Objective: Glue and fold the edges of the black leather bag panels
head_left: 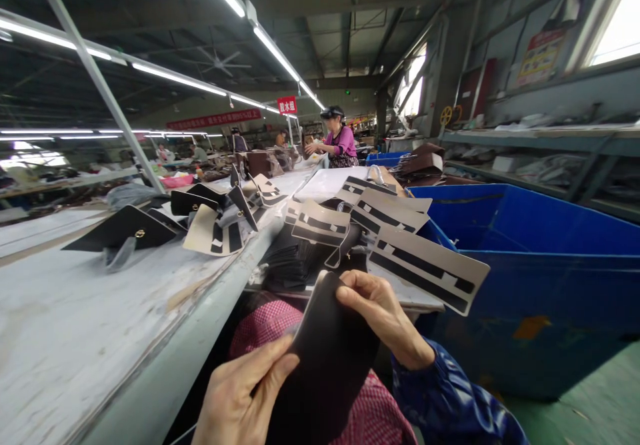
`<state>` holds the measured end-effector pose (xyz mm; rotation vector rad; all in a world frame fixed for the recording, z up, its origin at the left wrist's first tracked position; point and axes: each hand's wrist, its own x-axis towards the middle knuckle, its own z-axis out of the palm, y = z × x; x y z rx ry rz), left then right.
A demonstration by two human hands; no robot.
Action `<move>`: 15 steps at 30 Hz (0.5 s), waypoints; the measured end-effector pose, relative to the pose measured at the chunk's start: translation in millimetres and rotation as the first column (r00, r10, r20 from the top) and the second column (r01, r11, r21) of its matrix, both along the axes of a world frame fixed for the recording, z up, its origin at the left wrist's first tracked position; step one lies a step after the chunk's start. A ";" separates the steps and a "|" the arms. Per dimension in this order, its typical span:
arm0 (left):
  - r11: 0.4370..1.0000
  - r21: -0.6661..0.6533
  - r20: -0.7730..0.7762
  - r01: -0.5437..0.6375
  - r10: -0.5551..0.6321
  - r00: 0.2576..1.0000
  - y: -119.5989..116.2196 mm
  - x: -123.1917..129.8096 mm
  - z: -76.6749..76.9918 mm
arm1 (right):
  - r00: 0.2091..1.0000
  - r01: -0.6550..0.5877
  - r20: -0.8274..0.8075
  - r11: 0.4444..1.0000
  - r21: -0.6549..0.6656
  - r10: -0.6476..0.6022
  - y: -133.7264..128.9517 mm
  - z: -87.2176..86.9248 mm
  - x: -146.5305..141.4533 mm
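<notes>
Between my two hands is a black leather panel (327,358) with a pale edge along its upper left side, held over my lap. My left hand (245,385) pinches its left edge between thumb and fingers. At the panel's upper right corner, my right hand (383,308) grips with thumb and fingertips. Just beyond lies a stack of black pieces (287,262). Around it are several beige panels with dark strips, the nearest beige panel (430,265) jutting over the table edge to the right.
A long white worktable (125,338) runs along my left, bearing black flaps (125,228) with metal fittings. On the right stands a large blue bin (535,298). A co-worker (340,140) in a purple top is farther down the table. Shelving (540,142) lines the right wall.
</notes>
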<state>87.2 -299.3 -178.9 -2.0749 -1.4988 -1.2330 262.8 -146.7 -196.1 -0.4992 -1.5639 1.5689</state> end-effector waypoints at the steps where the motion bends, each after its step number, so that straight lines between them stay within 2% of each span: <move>1: 1.000 -0.002 -0.005 -0.013 0.013 1.000 1.1 -0.8 -2.2 | 1.000 0.026 0.011 0.999 0.020 -0.026 0.2 -1.0 -0.4; 4: 0.998 0.027 -0.059 -0.054 0.056 0.997 7.3 1.3 -7.9 | 0.991 0.122 0.046 0.984 0.130 -0.129 -1.4 -2.2 -0.3; 7: 0.983 0.147 -0.110 -0.112 0.129 0.986 15.6 9.8 -7.4 | 0.976 0.182 0.066 0.948 0.262 -0.206 -6.6 1.2 1.4; 10: 0.954 0.238 -0.118 -0.183 0.216 0.969 20.2 16.7 -3.3 | 0.971 0.199 0.061 0.919 0.340 -0.233 -12.1 7.6 3.7; 12: 0.962 0.203 -0.096 -0.180 0.202 0.975 19.1 17.1 -1.2 | 0.977 0.176 0.048 0.919 0.353 -0.206 -14.3 11.7 5.3; 15: 0.987 0.078 -0.077 -0.138 0.144 0.987 13.6 13.6 0.7 | 0.991 0.122 0.010 0.925 0.361 -0.134 -16.1 16.3 6.5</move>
